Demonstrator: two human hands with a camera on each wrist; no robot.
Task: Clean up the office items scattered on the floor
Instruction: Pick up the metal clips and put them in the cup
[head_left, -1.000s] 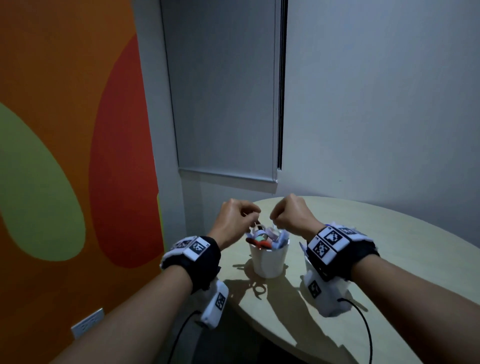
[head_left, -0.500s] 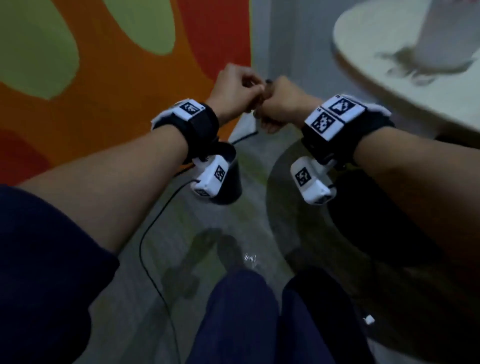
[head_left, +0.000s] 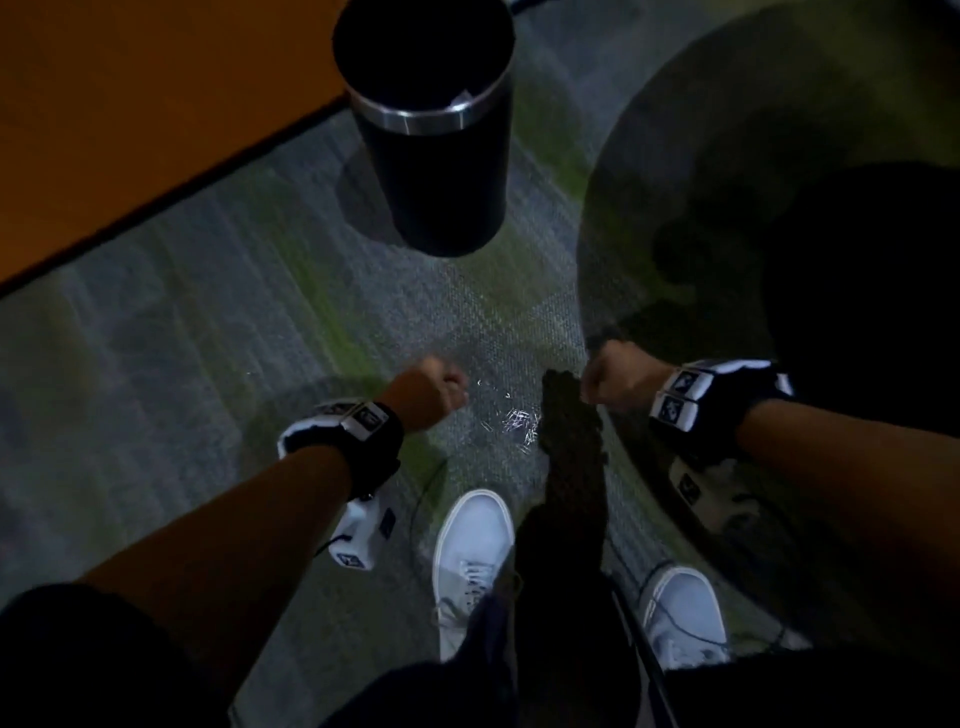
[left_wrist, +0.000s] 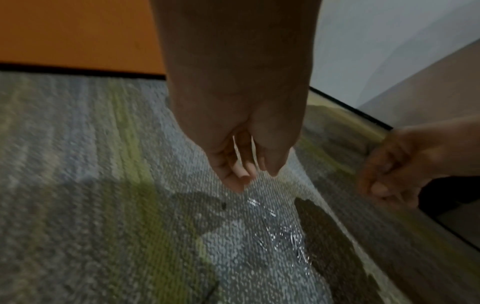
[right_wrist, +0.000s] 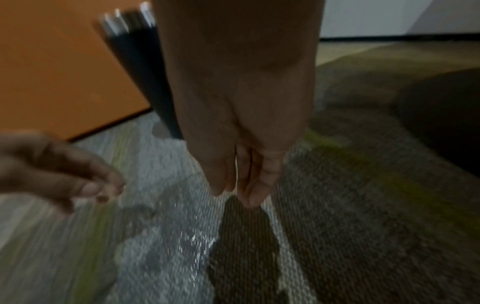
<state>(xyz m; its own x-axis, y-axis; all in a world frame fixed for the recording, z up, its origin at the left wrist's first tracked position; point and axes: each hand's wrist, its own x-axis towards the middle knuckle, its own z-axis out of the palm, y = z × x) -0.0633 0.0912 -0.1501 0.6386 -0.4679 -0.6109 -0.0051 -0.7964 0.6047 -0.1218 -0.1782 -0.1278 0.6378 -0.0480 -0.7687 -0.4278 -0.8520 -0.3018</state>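
Note:
A small heap of shiny metal clips (head_left: 514, 422) lies scattered on the grey-green carpet just ahead of my feet. They also glint in the left wrist view (left_wrist: 283, 234) and the right wrist view (right_wrist: 194, 244). My left hand (head_left: 441, 389) hovers just left of the heap, fingers loosely curled and pointing down (left_wrist: 249, 176), with nothing in them. My right hand (head_left: 608, 384) hangs to the right of the heap, fingers together and drooping (right_wrist: 239, 193), also holding nothing. Neither hand touches the clips.
A black waste bin (head_left: 431, 124) with a metal rim stands on the carpet ahead, beside the orange wall (head_left: 130, 104). A dark round table base (head_left: 857, 291) fills the right. My white shoes (head_left: 472, 561) stand close behind the clips.
My view has swung from the table and white cup down to the floor. Both hands have dropped from chest height and parted, now low over the clips.

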